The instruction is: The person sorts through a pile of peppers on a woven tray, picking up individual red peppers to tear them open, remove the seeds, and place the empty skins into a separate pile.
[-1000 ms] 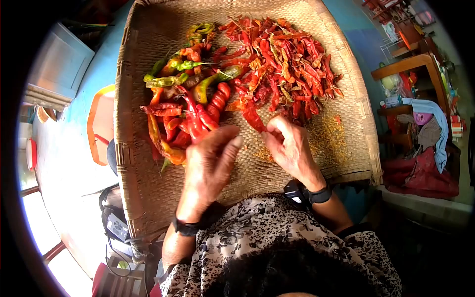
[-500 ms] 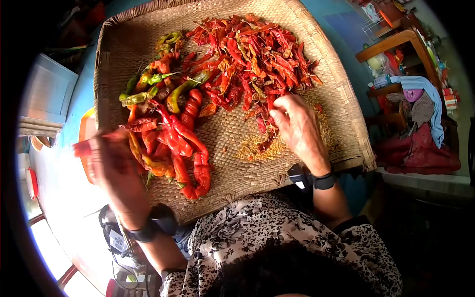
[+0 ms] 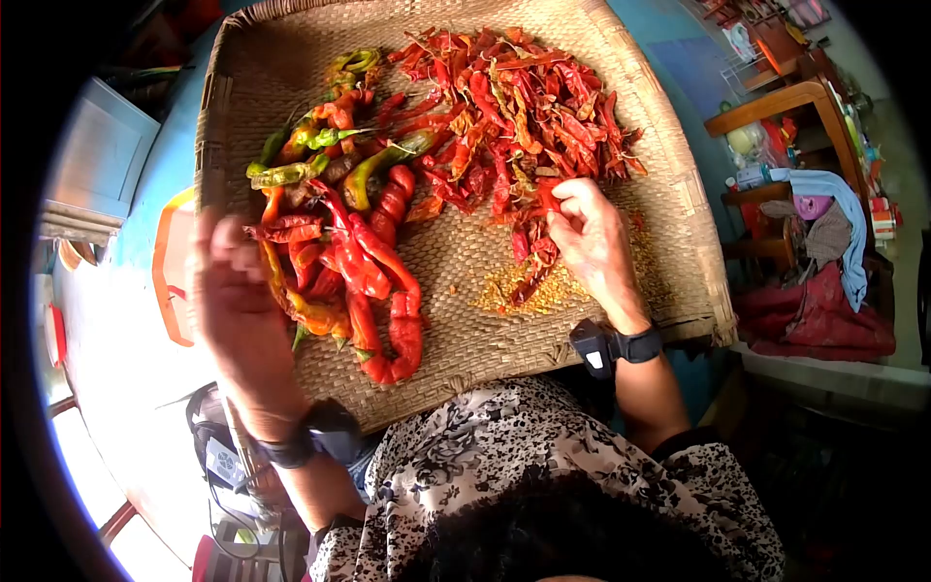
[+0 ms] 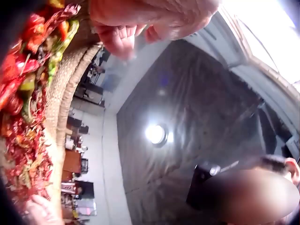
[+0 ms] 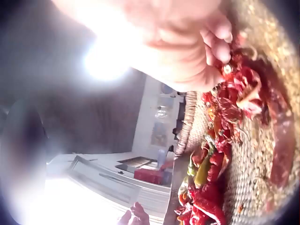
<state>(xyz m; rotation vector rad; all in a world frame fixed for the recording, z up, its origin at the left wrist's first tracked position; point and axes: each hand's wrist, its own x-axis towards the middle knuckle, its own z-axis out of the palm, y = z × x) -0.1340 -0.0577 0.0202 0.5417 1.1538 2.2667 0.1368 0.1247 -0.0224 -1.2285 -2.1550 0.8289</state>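
My right hand (image 3: 592, 238) pinches a dried red chilli (image 3: 549, 194) at the near edge of a heap of dried red chillies (image 3: 572, 107). In the right wrist view, its fingertips (image 5: 220, 49) are bent down among shrivelled pods. My left hand (image 3: 238, 315), blurred, is over the left rim of the woven basket tray (image 3: 679, 223), beside a pile of plump red and green chillies (image 3: 359, 257). The left wrist view shows its fingers (image 4: 119, 42) loosely bent, with nothing visible between them. A curved red chilli (image 3: 402, 335) lies nearest the body in that pile.
Yellow seeds (image 3: 514, 286) are scattered on the weave below the dried heap. An orange-edged object (image 3: 163, 252) stands on the floor left of the tray. Wooden furniture (image 3: 824, 107) with cloths is at right. Black cables (image 3: 199, 422) hang at lower left.
My left hand moved from the tray's middle out to the left rim; a blurred red piece showed at it half a second ago. My right hand moved up to the dried heap.
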